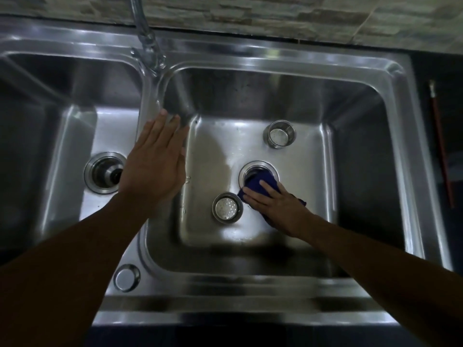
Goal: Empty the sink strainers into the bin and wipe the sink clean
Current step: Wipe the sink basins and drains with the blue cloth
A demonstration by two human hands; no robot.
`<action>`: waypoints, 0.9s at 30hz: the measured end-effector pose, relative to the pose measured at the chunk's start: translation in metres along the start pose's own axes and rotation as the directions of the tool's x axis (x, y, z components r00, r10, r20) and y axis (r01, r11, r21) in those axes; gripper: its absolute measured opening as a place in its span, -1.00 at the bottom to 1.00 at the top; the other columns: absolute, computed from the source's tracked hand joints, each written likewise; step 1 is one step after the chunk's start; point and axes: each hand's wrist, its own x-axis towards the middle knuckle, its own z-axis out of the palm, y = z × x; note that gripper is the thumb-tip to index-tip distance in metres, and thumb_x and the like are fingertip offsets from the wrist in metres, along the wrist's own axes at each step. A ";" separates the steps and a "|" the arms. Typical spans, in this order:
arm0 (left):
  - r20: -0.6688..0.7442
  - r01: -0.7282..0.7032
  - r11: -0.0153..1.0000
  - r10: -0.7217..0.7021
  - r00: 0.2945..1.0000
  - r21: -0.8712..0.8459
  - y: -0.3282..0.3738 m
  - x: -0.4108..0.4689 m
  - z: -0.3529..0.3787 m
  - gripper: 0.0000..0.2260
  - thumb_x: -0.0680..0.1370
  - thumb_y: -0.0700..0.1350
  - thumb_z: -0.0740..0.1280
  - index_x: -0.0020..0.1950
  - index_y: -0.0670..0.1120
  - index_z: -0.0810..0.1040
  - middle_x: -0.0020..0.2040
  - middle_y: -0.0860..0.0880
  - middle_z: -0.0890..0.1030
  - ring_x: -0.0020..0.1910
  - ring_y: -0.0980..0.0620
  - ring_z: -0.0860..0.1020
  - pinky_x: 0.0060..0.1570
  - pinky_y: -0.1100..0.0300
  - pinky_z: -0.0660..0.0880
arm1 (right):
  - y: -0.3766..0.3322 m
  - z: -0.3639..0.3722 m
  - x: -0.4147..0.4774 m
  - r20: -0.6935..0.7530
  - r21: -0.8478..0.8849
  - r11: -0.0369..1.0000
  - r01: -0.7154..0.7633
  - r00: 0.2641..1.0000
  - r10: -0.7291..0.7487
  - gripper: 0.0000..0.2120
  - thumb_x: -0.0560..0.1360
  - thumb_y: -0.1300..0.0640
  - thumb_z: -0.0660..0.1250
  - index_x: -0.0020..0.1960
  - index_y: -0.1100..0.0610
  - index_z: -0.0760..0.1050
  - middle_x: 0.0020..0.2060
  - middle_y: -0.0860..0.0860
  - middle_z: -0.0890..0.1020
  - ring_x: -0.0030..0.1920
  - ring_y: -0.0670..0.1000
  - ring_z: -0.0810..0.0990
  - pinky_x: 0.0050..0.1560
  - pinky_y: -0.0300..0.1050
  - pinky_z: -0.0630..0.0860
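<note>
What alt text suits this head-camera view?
Right hand presses a dark blue cloth into the right basin's drain; the open left hand is over the sink divider. Two steel strainers sit loose beside the drain.

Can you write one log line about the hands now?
right hand: presses blue cloth on drain | left hand: open over divider | strainers: out, on basin floor
</note>
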 end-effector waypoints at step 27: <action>-0.022 0.010 0.999 -0.010 1.000 -0.039 -0.002 0.000 0.003 -0.55 0.67 -0.09 0.03 0.52 -0.25 0.33 0.53 -0.25 0.34 0.60 -0.20 0.14 0.57 -0.15 0.11 | 0.000 -0.011 0.024 -0.107 0.237 0.971 0.024 0.994 0.001 -0.34 0.60 0.21 0.21 0.61 0.06 0.00 0.61 0.04 -0.07 0.61 0.13 -0.17 0.59 0.09 -0.15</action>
